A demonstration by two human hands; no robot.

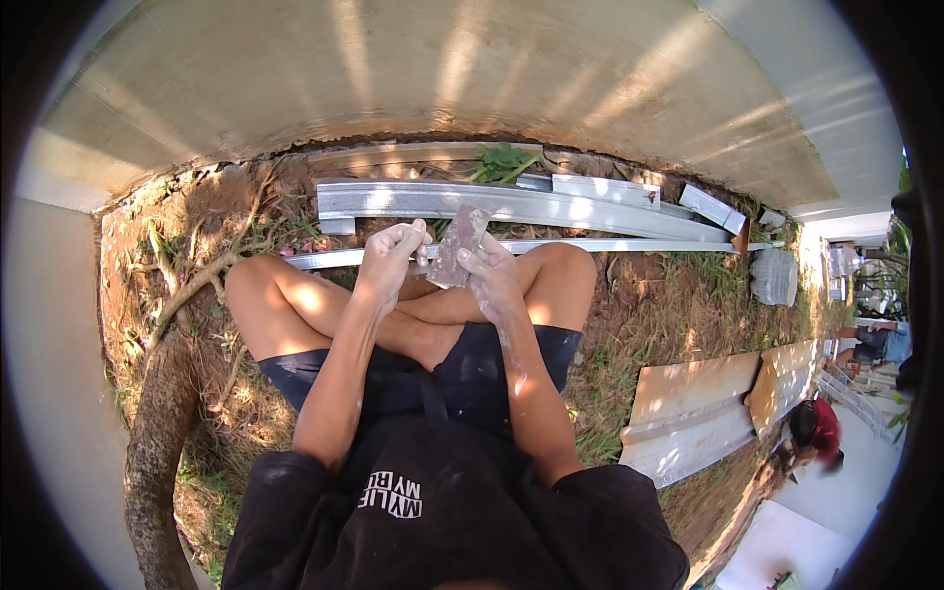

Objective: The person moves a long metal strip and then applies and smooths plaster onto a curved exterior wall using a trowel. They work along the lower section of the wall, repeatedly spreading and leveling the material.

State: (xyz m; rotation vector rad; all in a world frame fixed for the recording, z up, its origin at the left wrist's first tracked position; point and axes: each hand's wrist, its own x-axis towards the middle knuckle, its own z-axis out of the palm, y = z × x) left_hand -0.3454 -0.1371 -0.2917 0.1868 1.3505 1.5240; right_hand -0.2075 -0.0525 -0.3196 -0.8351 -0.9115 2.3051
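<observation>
My right hand (491, 272) grips a flat, rectangular, reddish-brown piece (458, 246) by its right edge, thumb across its face. It is tilted, with pale dust on it, and looks like worn sandpaper or a thin slab; I cannot tell which. My left hand (391, 258) is closed just left of the piece, thumb and fingertips pressed together. Whatever it may pinch is too small to make out. Whitish dust coats both hands. They hover above my crossed legs (408, 329), in front of the metal channels (433, 205) on the ground.
A wall (423, 84) rises beyond the channels. To the left are a tree trunk (162, 433) and roots. Bent sheets (688, 393) lie on the right, near a wrapped bundle (774, 275). A person in red (824, 428) crouches at far right.
</observation>
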